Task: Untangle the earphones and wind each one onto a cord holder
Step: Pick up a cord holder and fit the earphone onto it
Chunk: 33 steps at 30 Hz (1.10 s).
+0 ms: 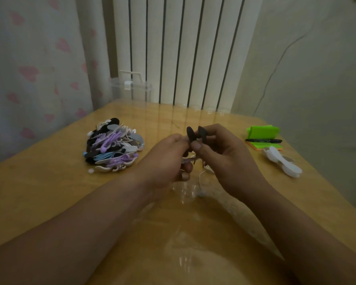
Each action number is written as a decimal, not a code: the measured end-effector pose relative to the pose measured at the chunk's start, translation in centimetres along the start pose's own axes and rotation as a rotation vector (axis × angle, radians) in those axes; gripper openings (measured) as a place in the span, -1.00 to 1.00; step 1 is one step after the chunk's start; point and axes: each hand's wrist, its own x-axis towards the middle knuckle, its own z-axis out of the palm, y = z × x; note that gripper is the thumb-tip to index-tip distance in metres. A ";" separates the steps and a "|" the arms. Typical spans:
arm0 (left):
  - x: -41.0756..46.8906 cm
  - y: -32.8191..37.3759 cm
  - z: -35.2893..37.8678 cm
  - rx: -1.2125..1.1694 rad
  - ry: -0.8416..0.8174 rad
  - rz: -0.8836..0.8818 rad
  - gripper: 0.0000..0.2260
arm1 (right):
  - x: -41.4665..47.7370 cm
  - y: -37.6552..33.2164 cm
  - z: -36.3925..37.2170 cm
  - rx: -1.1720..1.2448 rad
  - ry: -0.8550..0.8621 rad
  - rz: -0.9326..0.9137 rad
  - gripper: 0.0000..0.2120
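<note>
As both hands meet just above the middle of the table point(49, 192), I'd call this the winding step. The right hand point(220, 159) pinches a dark holder point(195, 133) between thumb and fingertips, its two lobes bent up together. The left hand point(167, 159), knuckles up, curls its fingers round the pale cord point(201, 175) right beside it. A loose tail of cord dangles toward the tabletop. Next, I reckon, the holder needs holding firm while the slack is fed round its waist, turn by turn. Finished ones sit in a pile point(113, 145) to the left, and spare holders point(282, 161) wait on the right.
</note>
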 end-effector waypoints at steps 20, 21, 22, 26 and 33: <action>0.4 1.1 -3.1 0.148 -0.110 -0.058 -0.75 | 0.0 -0.3 -0.4 0.234 -0.118 0.297 -0.88; 0.5 1.0 -3.1 0.163 -0.114 -0.045 -0.75 | 0.0 -0.3 -0.4 0.230 -0.111 0.291 -0.87; 0.5 0.9 -2.9 0.195 -0.108 -0.021 -0.75 | 0.0 -0.4 -0.3 0.206 -0.102 0.284 -0.88; 0.5 -0.2 -1.8 0.417 0.003 0.134 -0.79 | -0.3 -0.4 0.6 -0.092 -0.023 0.229 -0.82; 0.9 -0.7 -2.1 0.328 0.147 0.211 -0.83 | -0.8 -0.5 1.0 -0.253 -0.089 0.095 -0.88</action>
